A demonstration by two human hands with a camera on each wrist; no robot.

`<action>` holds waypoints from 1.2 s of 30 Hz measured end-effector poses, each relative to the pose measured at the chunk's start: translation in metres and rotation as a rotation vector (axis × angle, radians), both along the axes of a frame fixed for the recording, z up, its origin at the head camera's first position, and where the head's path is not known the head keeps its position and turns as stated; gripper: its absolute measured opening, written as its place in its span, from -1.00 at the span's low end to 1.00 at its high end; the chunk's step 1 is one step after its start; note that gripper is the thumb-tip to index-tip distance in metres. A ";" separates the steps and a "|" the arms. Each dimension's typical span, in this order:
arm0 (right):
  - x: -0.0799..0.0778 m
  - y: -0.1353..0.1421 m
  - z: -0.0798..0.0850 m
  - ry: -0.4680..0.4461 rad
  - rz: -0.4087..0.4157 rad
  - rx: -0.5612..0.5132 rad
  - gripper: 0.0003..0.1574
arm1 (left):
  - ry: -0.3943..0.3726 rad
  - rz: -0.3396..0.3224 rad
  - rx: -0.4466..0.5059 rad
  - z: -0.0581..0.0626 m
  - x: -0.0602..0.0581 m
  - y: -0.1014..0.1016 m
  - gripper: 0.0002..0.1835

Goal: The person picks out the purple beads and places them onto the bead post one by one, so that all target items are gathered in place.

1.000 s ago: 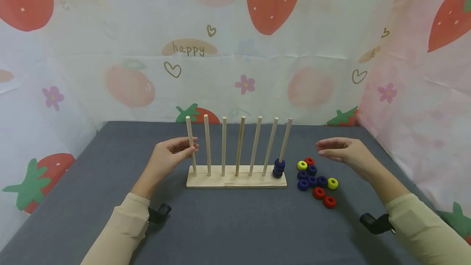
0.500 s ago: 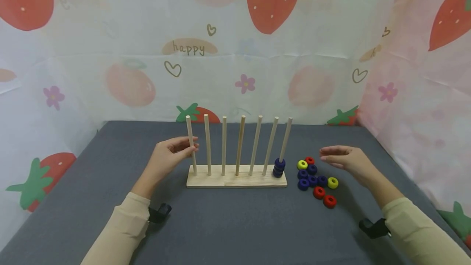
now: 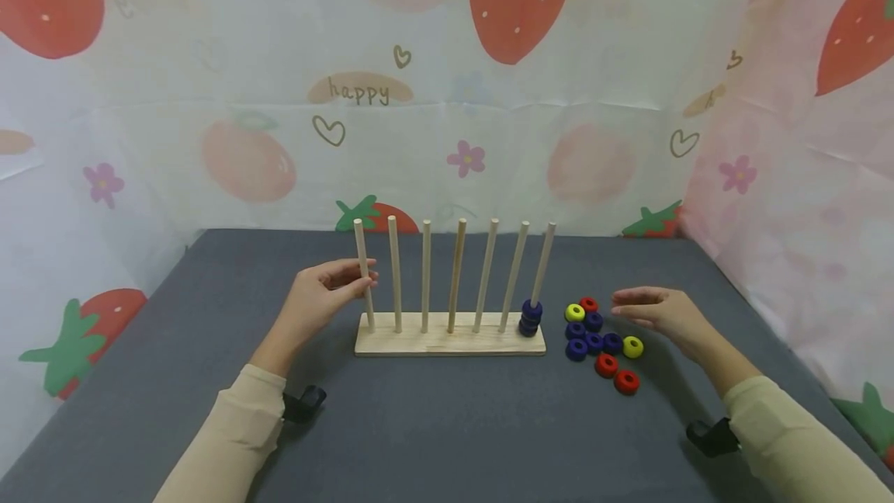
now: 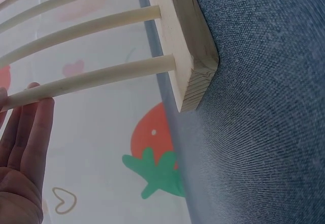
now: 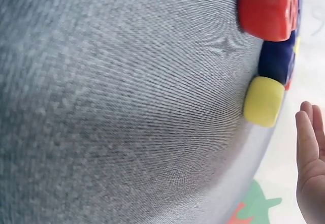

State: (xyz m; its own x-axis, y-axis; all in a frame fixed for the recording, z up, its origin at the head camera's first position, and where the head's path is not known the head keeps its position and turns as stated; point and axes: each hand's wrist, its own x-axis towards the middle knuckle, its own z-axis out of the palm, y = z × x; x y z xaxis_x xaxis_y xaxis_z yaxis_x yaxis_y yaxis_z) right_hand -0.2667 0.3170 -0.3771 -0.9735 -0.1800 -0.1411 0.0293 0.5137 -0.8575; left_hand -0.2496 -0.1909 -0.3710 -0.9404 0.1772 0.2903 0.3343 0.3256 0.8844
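A wooden stand (image 3: 447,343) with a row of several upright pegs sits mid-table. My left hand (image 3: 324,291) pinches its leftmost peg (image 3: 359,243) between thumb and fingers; the left wrist view shows the fingers (image 4: 38,127) behind that peg. Dark blue beads (image 3: 530,318) are stacked at the bottom of the rightmost peg. My right hand (image 3: 663,315) hovers with relaxed fingers and nothing in them, right of a group of loose beads. In that group lie a yellow bead (image 3: 632,347), a red bead (image 3: 626,382) and several dark blue beads (image 3: 593,343).
A grey cloth (image 3: 447,433) covers the table. Behind and at both sides hangs a pale curtain (image 3: 447,37) with strawberry prints. A dark strap piece juts from each sleeve, such as the left one (image 3: 304,404).
My right hand has sunk a little and shifted slightly right, away from the stand. My left hand stays on the leftmost peg, and the beads have not moved.
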 end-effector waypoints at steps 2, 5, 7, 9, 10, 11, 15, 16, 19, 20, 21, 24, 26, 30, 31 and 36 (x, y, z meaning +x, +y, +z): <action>-0.001 0.000 -0.002 -0.008 0.009 0.012 -0.19 | 0.000 -0.002 -0.002 0.000 0.000 0.000 -0.60; -0.003 0.000 -0.005 -0.020 0.019 0.021 -0.19 | -0.001 -0.001 -0.001 0.000 0.000 0.000 -0.60; -0.005 0.000 -0.007 -0.030 0.027 0.028 -0.19 | -0.006 0.000 0.003 0.000 0.000 0.000 -0.60; -0.006 -0.001 -0.010 -0.042 0.035 0.030 -0.19 | -0.004 0.001 0.005 -0.001 0.000 0.000 -0.60; -0.007 -0.002 -0.011 -0.049 0.039 0.030 -0.19 | -0.004 0.000 0.007 -0.001 0.000 0.000 -0.60; -0.007 -0.002 -0.011 -0.055 0.043 0.028 -0.19 | -0.001 0.000 0.007 -0.001 0.000 -0.001 -0.59; -0.009 -0.005 -0.013 -0.077 0.047 0.014 -0.19 | -0.002 -0.002 0.015 -0.001 0.000 0.000 -0.60; -0.009 -0.005 -0.013 -0.081 0.044 0.012 -0.18 | 0.000 -0.004 0.013 -0.001 0.000 0.000 -0.60; -0.011 -0.006 -0.014 -0.089 0.033 0.014 -0.17 | -0.004 -0.003 0.016 -0.001 0.000 0.000 -0.60; -0.012 -0.007 -0.014 -0.090 0.032 0.017 -0.17 | -0.004 -0.002 0.015 -0.001 0.000 0.000 -0.60; -0.012 -0.007 -0.014 -0.090 0.033 0.023 -0.17 | -0.002 -0.002 0.014 -0.001 0.000 0.000 -0.60; -0.013 -0.009 -0.014 -0.081 0.039 0.048 -0.19 | 0.000 -0.001 0.020 -0.002 -0.001 -0.001 -0.60; -0.013 -0.010 -0.015 -0.079 0.041 0.055 -0.21 | 0.004 -0.002 0.017 -0.002 -0.001 -0.001 -0.60; -0.014 -0.011 -0.017 -0.069 0.053 0.071 -0.23 | 0.005 -0.001 0.014 -0.001 -0.001 0.000 -0.60; -0.015 -0.012 -0.018 -0.068 0.057 0.077 -0.24 | 0.003 -0.002 0.014 -0.001 -0.001 0.000 -0.60; -0.017 -0.014 -0.022 -0.064 0.064 0.124 -0.28 | -0.008 -0.004 0.021 -0.002 -0.001 0.000 -0.60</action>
State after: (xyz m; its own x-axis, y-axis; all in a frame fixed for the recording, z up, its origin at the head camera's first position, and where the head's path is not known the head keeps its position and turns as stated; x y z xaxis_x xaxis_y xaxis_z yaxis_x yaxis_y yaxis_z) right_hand -0.2834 0.3032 -0.3986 -0.9489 -0.2183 -0.2277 0.0460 0.6184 -0.7845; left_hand -0.2507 -0.1908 -0.3725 -0.9420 0.1747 0.2865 0.3285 0.3054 0.8938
